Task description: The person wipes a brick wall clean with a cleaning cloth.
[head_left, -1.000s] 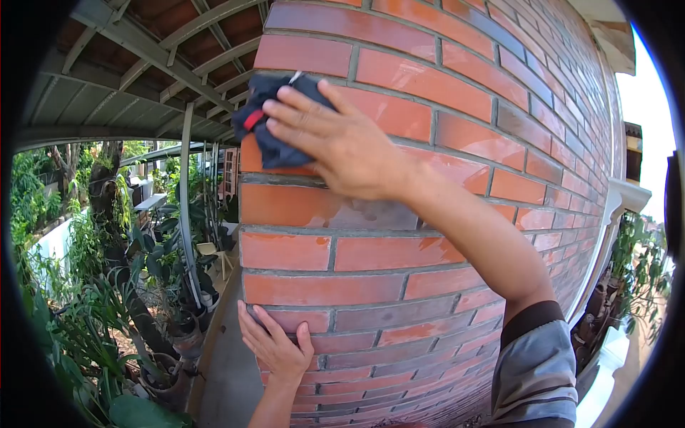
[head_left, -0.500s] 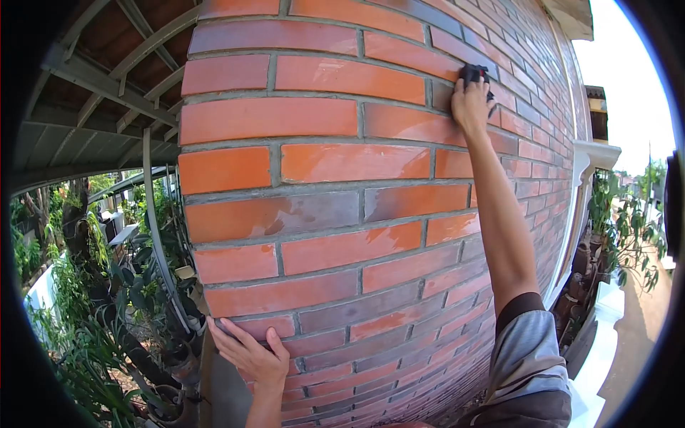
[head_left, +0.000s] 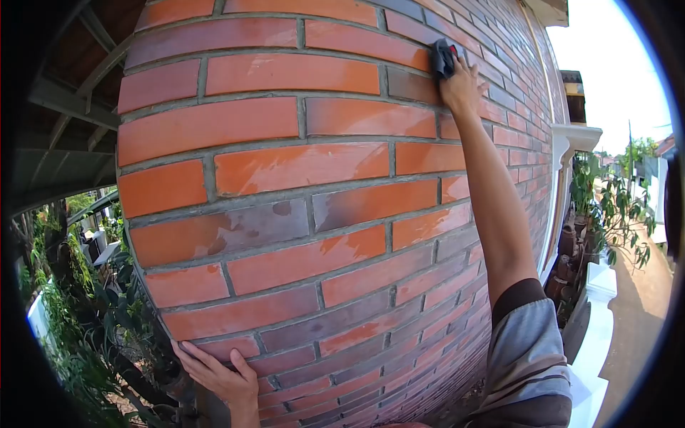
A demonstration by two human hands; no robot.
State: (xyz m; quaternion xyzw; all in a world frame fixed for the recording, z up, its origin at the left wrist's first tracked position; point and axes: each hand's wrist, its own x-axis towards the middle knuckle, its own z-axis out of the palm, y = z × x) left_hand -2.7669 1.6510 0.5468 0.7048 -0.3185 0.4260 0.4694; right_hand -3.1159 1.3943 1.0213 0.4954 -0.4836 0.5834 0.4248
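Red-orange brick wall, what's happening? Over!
Right fingers holding dark, crumpled cloth against glossy, red-orange brick wall. Left fingers resting at wall's left edge. Nothing visible blocking cloth.

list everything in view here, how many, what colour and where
brick wall: one, orange-red with purplish-grey patches, fills the centre
cloth: one, dark with a bit of red, against the wall, upper right
roof frame: one, grey, upper left
left plants: several, too tangled to count, green, lower left
white ledge: one, white, right of the brick face
right plants: several, not countable, green, right side
low wall: one, white, lower right
path: one, brown, far right
left hand: one, bare, on the wall, lower left
right hand: one, bare, at the cloth
right sleeve: one, grey with dark cuff, lower right
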